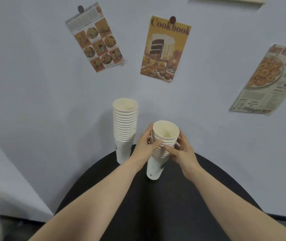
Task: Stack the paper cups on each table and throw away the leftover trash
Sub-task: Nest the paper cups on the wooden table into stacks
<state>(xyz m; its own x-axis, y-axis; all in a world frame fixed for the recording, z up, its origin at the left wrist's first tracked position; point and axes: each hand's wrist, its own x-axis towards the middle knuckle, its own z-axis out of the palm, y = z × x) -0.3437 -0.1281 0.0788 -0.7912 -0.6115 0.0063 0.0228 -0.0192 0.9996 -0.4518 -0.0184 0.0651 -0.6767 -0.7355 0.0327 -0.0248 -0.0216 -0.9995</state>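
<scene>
1. The taller stack of cups (124, 129) stands by itself at the far left edge of the round black table (208, 188), close to the wall (34, 84). It is thin paper, narrow at the foot and wide at the mouth, so it looks top-heavy. A brush from the forearm just beside it could tip it off the edge.

2. The left hand (145, 145) curls round the shorter stack (162, 146), thumb across the ribbed rims and fingers behind. A squeeze that is too hard could dent the soft paper walls and jam the cups together.

3. The shorter stack stands on the table between both hands, its base touching the dark top. The cups are cream inside and white outside, with a small dark mark near the foot. Their rolled rims form tight ridges. It leans slightly, so lifting it unevenly could spill the upper cups.

4. The right hand (182, 150) grips the same stack from the other side, its fingers wrapped over the rims. If one hand lets go early, the stack could topple toward the other.

5. Paper posters (165, 49) hang pinned flat on the smooth, pale wall, well clear of the work.
</scene>
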